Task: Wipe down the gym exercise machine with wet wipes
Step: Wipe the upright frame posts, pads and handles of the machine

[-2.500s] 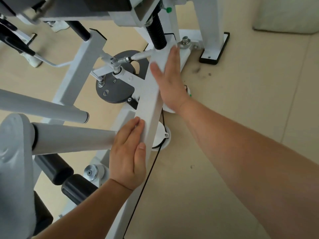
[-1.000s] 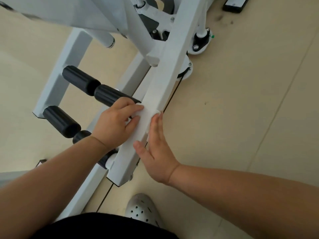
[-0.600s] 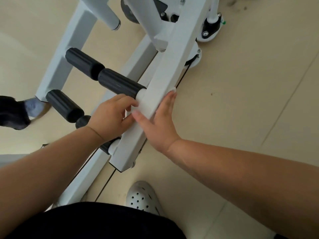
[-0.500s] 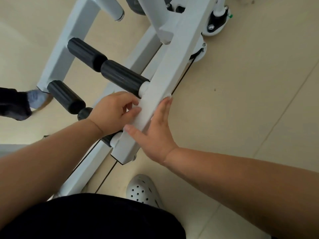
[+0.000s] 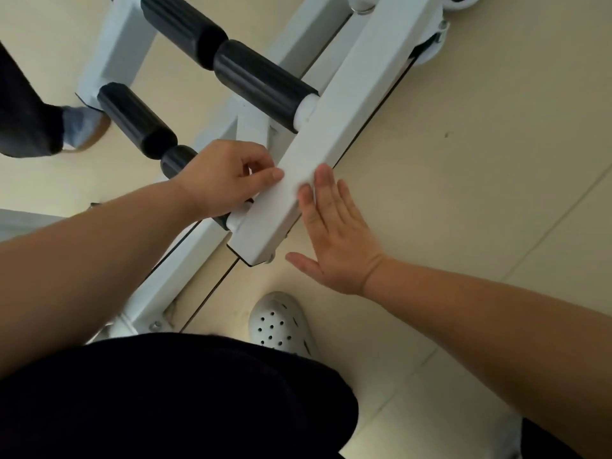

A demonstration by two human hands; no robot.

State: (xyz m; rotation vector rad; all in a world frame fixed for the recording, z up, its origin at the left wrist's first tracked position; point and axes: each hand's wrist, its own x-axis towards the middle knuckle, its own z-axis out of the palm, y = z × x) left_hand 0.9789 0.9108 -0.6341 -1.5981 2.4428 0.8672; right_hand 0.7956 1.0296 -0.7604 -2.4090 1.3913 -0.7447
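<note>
The gym machine's white square beam runs diagonally from the top right down to its near end by my feet. A white wet wipe lies draped over the beam near that end and is hard to tell from the paint. My left hand is on the beam's left side, fingers curled and pinching the wipe's edge, with one fingertip on the top face. My right hand lies flat with straight fingers along the beam's right side, fingertips pressing the wipe.
Black foam rollers stick out left of the beam, and more sit on the white floor frame. A thin cable runs along the beige floor. My white clog stands below the beam end. Another person's socked foot is at the left.
Both hands have slid with the wipe down the beam toward its near end. The right hand now sits lower, its thumb past the beam's end. The view has dropped toward my feet.
</note>
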